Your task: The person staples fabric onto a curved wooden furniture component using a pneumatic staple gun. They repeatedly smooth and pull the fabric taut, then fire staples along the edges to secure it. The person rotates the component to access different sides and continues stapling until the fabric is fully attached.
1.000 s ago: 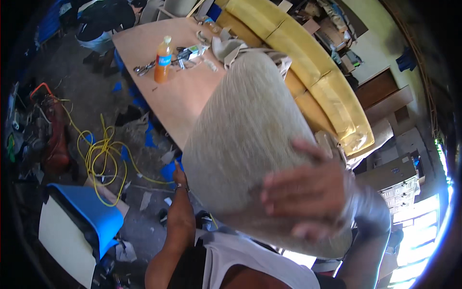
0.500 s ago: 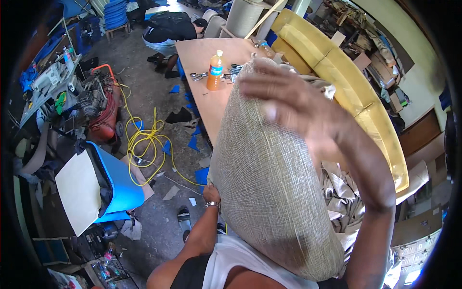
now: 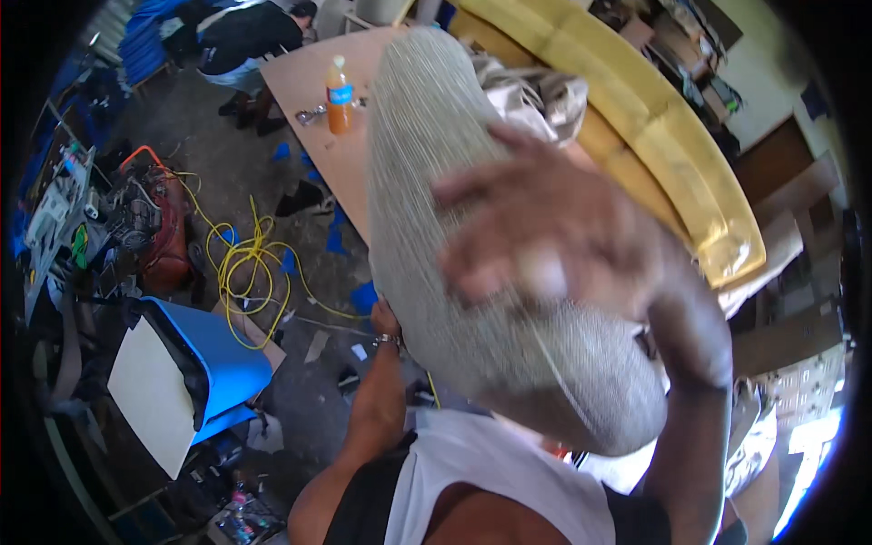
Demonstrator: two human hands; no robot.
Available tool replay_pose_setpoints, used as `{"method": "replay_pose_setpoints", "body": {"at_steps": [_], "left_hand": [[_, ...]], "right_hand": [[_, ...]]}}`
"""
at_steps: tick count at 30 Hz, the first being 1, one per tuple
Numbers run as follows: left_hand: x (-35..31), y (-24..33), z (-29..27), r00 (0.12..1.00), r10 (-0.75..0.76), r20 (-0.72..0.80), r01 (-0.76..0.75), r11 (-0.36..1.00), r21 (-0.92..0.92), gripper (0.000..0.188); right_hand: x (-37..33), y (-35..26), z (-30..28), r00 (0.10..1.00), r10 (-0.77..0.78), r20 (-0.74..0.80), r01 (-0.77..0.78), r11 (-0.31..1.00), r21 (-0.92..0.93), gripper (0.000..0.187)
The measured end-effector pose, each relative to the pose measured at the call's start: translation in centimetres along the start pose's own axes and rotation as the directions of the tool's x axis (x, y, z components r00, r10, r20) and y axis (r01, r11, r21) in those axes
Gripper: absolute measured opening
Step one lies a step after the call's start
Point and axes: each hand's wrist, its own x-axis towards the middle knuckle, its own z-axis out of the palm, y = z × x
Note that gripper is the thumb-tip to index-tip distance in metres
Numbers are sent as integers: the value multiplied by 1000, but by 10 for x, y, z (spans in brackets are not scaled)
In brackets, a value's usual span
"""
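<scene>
A large, stuffed cushion (image 3: 431, 150) in grey-beige woven fabric stands tilted in front of me, its far end over the wooden table. My left hand (image 3: 384, 320), with a metal watch on the wrist, is closed on the cushion's left edge; the fingertips are hidden behind it. Above the cushion's near right part, my right hand (image 3: 563, 232) is blurred by motion, its fingers spread and curved. Whether it touches the fabric cannot be made out. A pale line, perhaps a seam or thread, runs down the cushion below that hand.
On the wooden table (image 3: 300, 77) stand a bottle of orange liquid (image 3: 340, 95) and scissors (image 3: 311, 114). Behind lies a long yellow curved shell (image 3: 654, 136). At left are a blue padded seat (image 3: 218, 354), a coiled yellow hose (image 3: 250, 272) and a red compressor (image 3: 166, 236). A person (image 3: 250, 41) bends beyond the table.
My right hand has come down from the cushion's far end toward its nearer part. The cushion has turned and shifted, its near end lifting away from my lap. My left hand keeps its hold.
</scene>
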Motion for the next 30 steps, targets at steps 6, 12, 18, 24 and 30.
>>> {"method": "replay_pose_setpoints", "body": {"at_steps": [6, 12, 18, 24, 30], "left_hand": [[-117, -14, -16, 955, -204, 217, 245, 951, -186, 51], [-110, -50, -14, 973, 191, -129, -93, 838, 538, 51], [-66, -72, -27, 956, 279, -92, -129, 680, 722, 51], [-24, -62, -47, 983, 173, 53, -143, 559, 816, 52], [18, -12, -128, 990, -20, 138, -120, 378, 918, 53]], "right_hand": [[34, 15, 0, 998, 31, -49, -40, 981, -191, 60], [1, -54, 15, 986, -28, 164, 33, 999, -26, 41], [-33, -79, 47, 980, -98, -174, 135, 966, 218, 14], [-56, -103, 47, 998, -17, -67, 25, 991, 135, 34], [-98, -134, 16, 986, 161, -45, -162, 986, -33, 34]]}}
